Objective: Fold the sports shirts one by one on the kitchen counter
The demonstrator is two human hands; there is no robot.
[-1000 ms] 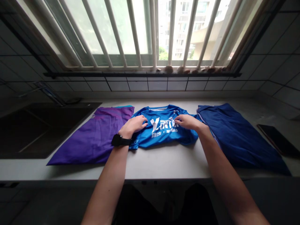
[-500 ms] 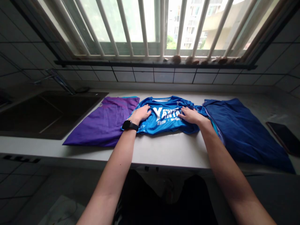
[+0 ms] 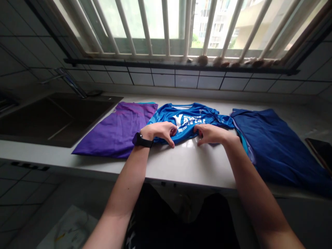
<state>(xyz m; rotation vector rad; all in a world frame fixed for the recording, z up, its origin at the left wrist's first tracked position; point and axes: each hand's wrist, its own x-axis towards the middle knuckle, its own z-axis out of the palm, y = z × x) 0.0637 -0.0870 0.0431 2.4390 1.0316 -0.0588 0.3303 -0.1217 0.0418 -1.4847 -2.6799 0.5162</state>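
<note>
A blue short-sleeved sports shirt [image 3: 188, 110] with white lettering lies on the counter in front of me, its collar toward the wall. My left hand [image 3: 162, 132] is at the shirt's near left part, fingers bent and thumb apart from them. At the near right part is my right hand [image 3: 211, 134], its curled fingertips against the fabric and its thumb lower, a gap between them. Neither hand visibly pinches the cloth. The near hem looks rumpled between the hands, and my right hand covers part of the lettering. A black watch [image 3: 142, 140] is on my left wrist.
Folded purple cloth [image 3: 111, 133] lies left of the shirt, beside a dark sink [image 3: 52, 121] with a faucet [image 3: 71, 83]. To the right are folded navy clothes [image 3: 280, 141] and a dark phone [image 3: 320, 148]. Behind the white counter [image 3: 181, 166] is a barred window.
Both hands have slid from the shirt's chest toward its near hem and closer together, fingers changing from flat to bent. The near hem has shifted and bunched. The view has tilted slightly.
</note>
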